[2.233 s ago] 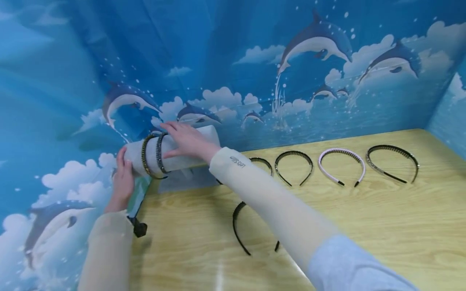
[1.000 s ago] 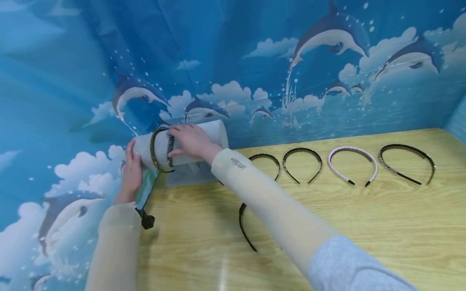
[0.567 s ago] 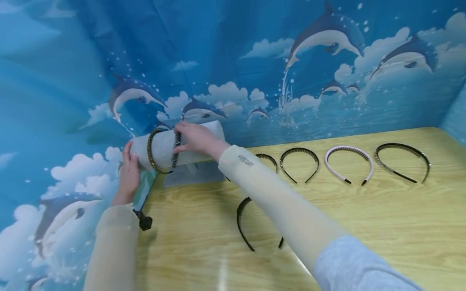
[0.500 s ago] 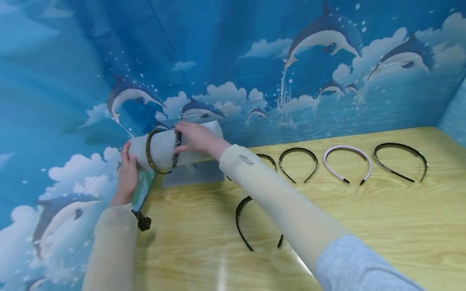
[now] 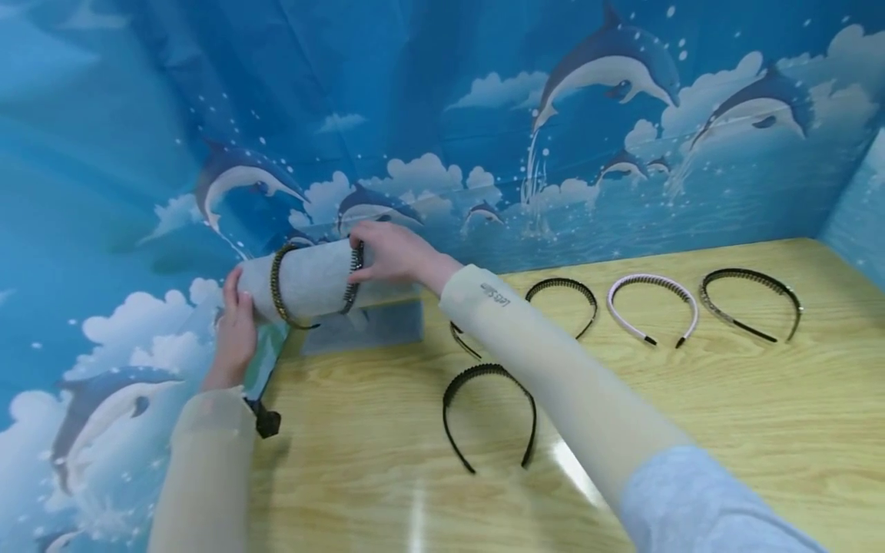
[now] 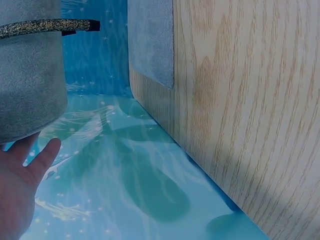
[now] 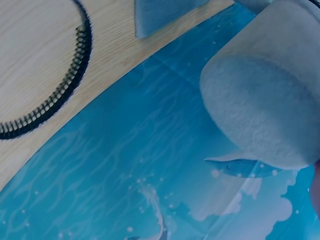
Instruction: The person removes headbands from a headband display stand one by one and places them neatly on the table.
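A grey fabric headband display roll (image 5: pixel 318 276) lies sideways on its stand (image 5: pixel 387 329) at the back left of the table. My left hand (image 5: pixel 236 330) supports the roll's left end, its fingers extended against it; the left wrist view shows these fingers (image 6: pixel 44 159) at the roll's lower rim. Near that end a gold-and-black headband (image 5: pixel 276 284) circles the roll. Farther right, my right hand (image 5: pixel 394 253) pinches a dark beaded headband (image 5: pixel 351 288) fitted over the roll, thumb in front and fingers on top. The right wrist view shows the roll's bare right end (image 7: pixel 260 110).
On the wooden table (image 5: pixel 359 430) lie a black headband (image 5: pixel 489 369) in front, and behind it a row with another black one (image 5: pixel 561 283), a pale pink one (image 5: pixel 650 277) and a dark one (image 5: pixel 750 273). My right forearm partly covers one more (image 5: pixel 465 342). Dolphin-print sheeting (image 5: pixel 442 100) surrounds the table.
My right hand has taken hold of the dark beaded headband and slid it rightward along the roll, widening its distance from the gold-and-black one. My left hand stays at the roll's left end.
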`<state>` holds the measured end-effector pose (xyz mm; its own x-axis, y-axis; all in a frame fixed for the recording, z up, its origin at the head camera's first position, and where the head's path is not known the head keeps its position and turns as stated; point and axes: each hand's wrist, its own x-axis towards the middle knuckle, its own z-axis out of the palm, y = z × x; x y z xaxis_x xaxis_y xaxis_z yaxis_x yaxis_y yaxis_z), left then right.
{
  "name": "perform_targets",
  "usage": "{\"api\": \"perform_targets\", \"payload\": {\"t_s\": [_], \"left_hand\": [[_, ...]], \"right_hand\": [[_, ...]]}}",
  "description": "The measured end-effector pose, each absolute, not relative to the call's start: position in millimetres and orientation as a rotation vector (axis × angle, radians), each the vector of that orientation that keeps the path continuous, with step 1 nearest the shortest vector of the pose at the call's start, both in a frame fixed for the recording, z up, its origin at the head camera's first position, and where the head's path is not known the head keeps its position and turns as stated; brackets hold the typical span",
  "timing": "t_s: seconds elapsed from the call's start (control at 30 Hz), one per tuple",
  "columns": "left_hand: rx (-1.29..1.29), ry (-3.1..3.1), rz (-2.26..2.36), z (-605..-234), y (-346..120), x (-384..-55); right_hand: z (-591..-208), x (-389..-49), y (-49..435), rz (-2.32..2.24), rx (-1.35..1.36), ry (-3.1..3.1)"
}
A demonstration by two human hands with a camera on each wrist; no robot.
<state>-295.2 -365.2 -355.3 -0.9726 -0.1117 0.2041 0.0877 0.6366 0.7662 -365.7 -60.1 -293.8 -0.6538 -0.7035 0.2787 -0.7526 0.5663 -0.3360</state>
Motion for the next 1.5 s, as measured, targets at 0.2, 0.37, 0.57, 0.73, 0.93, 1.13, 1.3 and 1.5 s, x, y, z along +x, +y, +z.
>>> {"api": "perform_targets", "payload": {"t_s": [0.2,0.37,0.57,0.73,0.93,1.13,1.3,1.5], "left_hand": [[0.015,-2.615,-1.175,-353,-366,-294],[0.024,-2.63,-1.183,-353,-365,-293],[0.02,-2.638,-1.169,-355,-365,-294],[0.007,-2.622,-1.179,-356,-367,-296],[-0.003,-2.625,-1.191,-356,-367,-296],[-0.018,-2.617,-1.24,-358,-366,-294],[-0.016,-2.625,-1.257,-360,-366,-293],[0.007,-2.626,-1.238,-359,-366,-295]], "right_hand": [[-295,-367,-48,0.684,1.232,-2.649],[-297,-367,-38,0.698,1.248,-2.589],[-300,-366,-25,0.659,1.224,-2.54],[-304,-366,-23,0.669,1.18,-2.537],[-315,-369,-25,0.865,1.104,-2.634],[-330,-370,-32,0.845,1.053,-2.633],[-339,-369,-36,0.76,0.986,-2.656],[-335,-370,-37,0.647,0.924,-2.701]]}}
